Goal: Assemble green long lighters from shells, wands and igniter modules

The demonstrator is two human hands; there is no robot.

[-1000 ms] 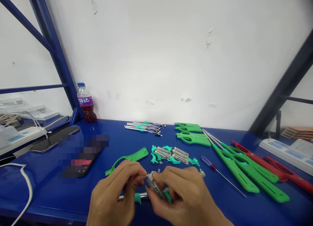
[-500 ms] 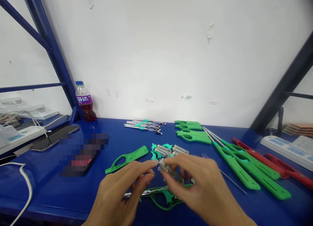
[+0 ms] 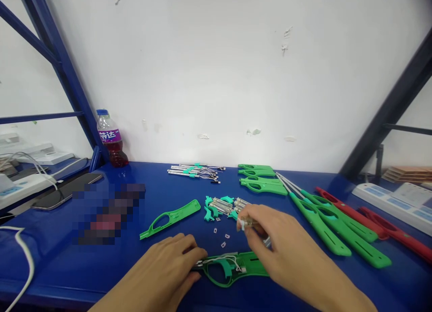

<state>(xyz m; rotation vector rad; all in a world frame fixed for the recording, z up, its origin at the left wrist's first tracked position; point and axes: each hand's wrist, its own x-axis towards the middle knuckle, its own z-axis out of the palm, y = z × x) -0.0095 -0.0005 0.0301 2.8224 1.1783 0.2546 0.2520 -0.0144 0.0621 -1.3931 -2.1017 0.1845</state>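
Note:
My left hand (image 3: 165, 269) is closed round the metal tube end of an open green lighter shell (image 3: 254, 263) lying near the front of the table. A teal trigger (image 3: 226, 268) and white wires (image 3: 227, 258) sit inside that shell. Above the shell's right part, my right hand (image 3: 280, 242) pinches a clear fuel tank (image 3: 249, 222) with a whitish tip. The fingers cover much of the tank. Beyond the hands lie several teal triggers (image 3: 209, 213) and clear tanks (image 3: 222, 206), with small metal plates (image 3: 223, 245) scattered nearer.
Another green half shell (image 3: 175, 216) lies to the left. Metal rods with wires (image 3: 192, 171) and green shells (image 3: 265, 185) are at the back. Finished-looking green lighters (image 3: 324, 226) and red lighters (image 3: 351, 215) lie right. A drink bottle (image 3: 113, 141) stands back left.
My right hand has moved right, carrying the fuel tank away from my left fingers. The left hand has lowered onto the tube end of the shell. The view has shifted slightly.

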